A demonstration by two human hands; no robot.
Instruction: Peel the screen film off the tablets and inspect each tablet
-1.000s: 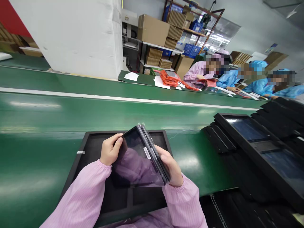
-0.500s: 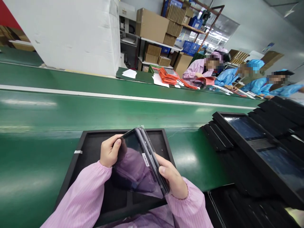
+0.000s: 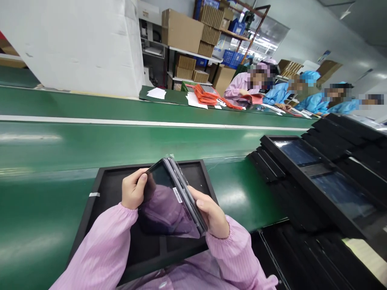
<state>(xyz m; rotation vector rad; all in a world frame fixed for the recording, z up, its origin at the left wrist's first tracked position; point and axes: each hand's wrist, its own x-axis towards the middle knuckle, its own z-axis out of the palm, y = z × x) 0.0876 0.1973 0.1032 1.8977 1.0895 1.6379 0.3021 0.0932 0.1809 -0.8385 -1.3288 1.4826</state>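
Between my two hands is a small stack of tablets (image 3: 167,209), tilted, with a glossy dark screen facing me and a white barcode label near one edge. My left hand (image 3: 133,189) grips the left edge, thumb on the screen side. Along the right edge, my right hand (image 3: 211,211) is closed round the stack's back and side; its fingertips are partly hidden. I cannot tell exactly how many tablets are in the stack. Beneath them lies a black foam tray (image 3: 99,213) with recessed compartments and a white tape mark on its left rim.
Stacked black trays (image 3: 341,153) stand at the right, and one tray (image 3: 306,171) there holds tablets. The green work surface (image 3: 39,225) runs along the line. Across it, people (image 3: 256,82) sit by orange pouches (image 3: 205,94). A white column (image 3: 78,44) rises at the back left.
The whole view has shifted slightly, so hands and tray appear a little further left. Both hands keep their hold on the tablets, with nearly the same tilt.
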